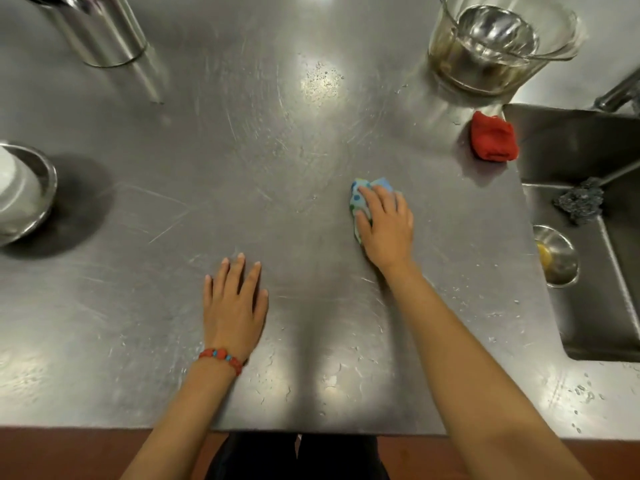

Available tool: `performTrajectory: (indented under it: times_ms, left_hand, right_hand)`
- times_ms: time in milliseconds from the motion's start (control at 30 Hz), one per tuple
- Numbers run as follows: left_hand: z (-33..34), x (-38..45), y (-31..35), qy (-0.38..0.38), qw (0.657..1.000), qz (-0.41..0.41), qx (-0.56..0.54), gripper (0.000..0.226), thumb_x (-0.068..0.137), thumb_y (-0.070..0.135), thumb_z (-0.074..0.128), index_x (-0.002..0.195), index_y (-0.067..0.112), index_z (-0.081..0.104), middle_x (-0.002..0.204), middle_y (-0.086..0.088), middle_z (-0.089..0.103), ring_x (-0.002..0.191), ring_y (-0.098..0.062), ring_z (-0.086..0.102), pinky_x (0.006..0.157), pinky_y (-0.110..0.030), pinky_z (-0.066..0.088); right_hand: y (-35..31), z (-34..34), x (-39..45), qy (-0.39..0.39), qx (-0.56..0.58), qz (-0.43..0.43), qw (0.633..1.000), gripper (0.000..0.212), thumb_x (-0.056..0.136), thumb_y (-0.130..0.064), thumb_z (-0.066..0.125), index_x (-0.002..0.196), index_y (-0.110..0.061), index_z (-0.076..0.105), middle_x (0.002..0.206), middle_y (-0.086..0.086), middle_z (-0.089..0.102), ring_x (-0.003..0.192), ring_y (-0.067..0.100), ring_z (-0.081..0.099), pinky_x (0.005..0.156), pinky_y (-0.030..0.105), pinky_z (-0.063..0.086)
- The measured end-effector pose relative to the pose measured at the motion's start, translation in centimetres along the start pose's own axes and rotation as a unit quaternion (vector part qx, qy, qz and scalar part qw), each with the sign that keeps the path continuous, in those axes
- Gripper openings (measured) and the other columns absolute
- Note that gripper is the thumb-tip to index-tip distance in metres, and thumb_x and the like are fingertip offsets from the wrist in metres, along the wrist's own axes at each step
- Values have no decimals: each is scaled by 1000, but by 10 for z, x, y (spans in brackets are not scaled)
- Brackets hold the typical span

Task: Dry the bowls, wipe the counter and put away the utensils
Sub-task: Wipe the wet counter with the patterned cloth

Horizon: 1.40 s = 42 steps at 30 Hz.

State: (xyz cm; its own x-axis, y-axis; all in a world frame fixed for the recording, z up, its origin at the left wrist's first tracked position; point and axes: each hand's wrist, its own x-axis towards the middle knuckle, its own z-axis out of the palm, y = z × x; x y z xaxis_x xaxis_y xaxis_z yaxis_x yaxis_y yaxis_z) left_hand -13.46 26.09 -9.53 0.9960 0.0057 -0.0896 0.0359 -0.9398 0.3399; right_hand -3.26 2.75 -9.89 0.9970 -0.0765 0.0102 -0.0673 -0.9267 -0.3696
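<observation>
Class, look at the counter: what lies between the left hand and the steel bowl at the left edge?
Nothing: the head view shows bare counter between left hand and bowl.

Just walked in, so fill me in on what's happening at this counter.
A person is wiping the steel counter. The right hand presses a blue-green dotted cloth flat on it, while the left hand rests open and empty on the surface. Water droplets show near the front edge. A red cloth lies by the sink, a glass jug stands at the back, and a metal bowl sits at the left.
</observation>
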Motion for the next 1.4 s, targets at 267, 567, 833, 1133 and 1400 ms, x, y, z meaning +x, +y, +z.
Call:
performTrajectory:
  times_ms: [267, 567, 833, 1133, 1400]
  left_hand:
    - [3, 4, 4, -5, 1000, 8, 7, 45, 86, 17, 59, 128, 7, 48, 140, -20, 43, 132, -40, 33, 108, -57, 20]
    - [12, 10, 49, -21, 990, 137, -16, 46, 80, 12, 66, 123, 4, 54, 134, -23, 49, 125, -45, 40, 101, -64, 28]
    - [24, 9, 68, -34, 991, 126, -14, 46, 83, 15, 63, 127, 5, 51, 138, -23, 43, 130, -44, 34, 106, -61, 20]
    - [38, 3, 104, -40, 971, 237, -8, 48, 73, 12, 74, 118, 6, 59, 128, -24, 54, 118, -47, 48, 94, -67, 31]
    - [42, 2, 103, -59, 970, 237, 0, 45, 86, 32, 45, 123, 8, 55, 133, -21, 51, 124, -43, 43, 100, -62, 29]
  right_hand:
    - [-24, 13, -84, -1, -21, -191, 981, 39, 91, -34, 46, 127, -24, 54, 135, 1, 54, 126, 32, 47, 96, 39, 41]
    - [75, -32, -36, 77, 10, 127, 989, 43, 94, -30, 45, 136, -25, 42, 147, 1, 37, 137, 30, 25, 107, 42, 24]
    - [38, -15, -122, 18, -3, -55, 998, 42, 92, -37, 39, 131, -25, 50, 140, 1, 49, 133, 32, 38, 98, 40, 36]
    - [122, -49, -108, 118, 6, 232, 966, 43, 94, -27, 46, 136, -25, 42, 147, 2, 37, 138, 32, 23, 111, 41, 19]
    - [46, -16, -172, 35, -8, -15, 999, 41, 90, -35, 43, 130, -26, 50, 139, 0, 50, 131, 32, 40, 101, 42, 37]
